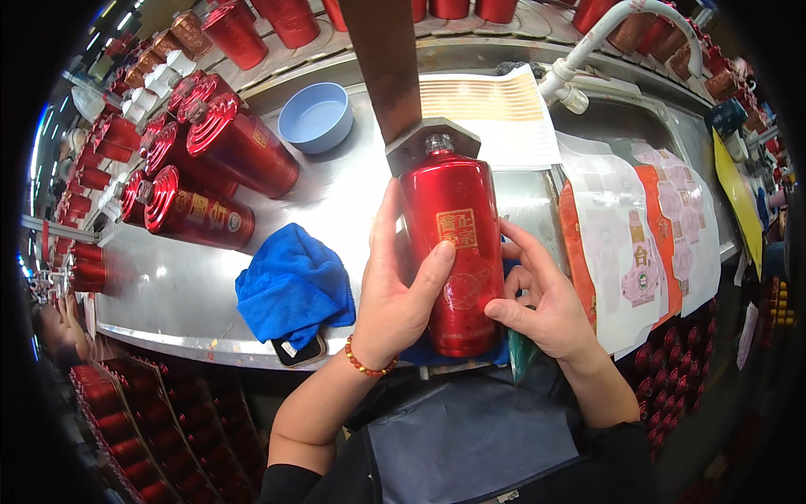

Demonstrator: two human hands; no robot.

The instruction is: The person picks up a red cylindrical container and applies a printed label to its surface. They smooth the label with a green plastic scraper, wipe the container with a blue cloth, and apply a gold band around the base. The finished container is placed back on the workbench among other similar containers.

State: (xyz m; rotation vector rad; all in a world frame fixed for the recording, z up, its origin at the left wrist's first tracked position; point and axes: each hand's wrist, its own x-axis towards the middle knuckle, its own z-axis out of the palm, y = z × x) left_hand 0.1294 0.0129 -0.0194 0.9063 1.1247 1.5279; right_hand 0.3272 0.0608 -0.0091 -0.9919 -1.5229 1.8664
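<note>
A glossy red bottle (458, 277) with a clear threaded neck lies before me, its neck pointing away. My left hand (397, 296) holds it from the left, the thumb pressed on the front beside a gold square decal (458, 228). On the bottle's lower right edge rest the thumb and fingers of my right hand (541, 302). A green flat piece (520, 356), perhaps a scraper, shows under my right palm; how it is held is hidden. Blue cloth (419, 356) lies beneath the bottle's base. Behind the neck is a dark angled metal support (403, 148).
Several red bottles (242, 145) stand left on the steel table (170, 277), near a blue bowl (315, 116), blue cloth (296, 283) and phone (302, 353). Decal sheets (611, 252) lie right, below a white faucet (567, 75). A striped sheet (485, 101) lies behind.
</note>
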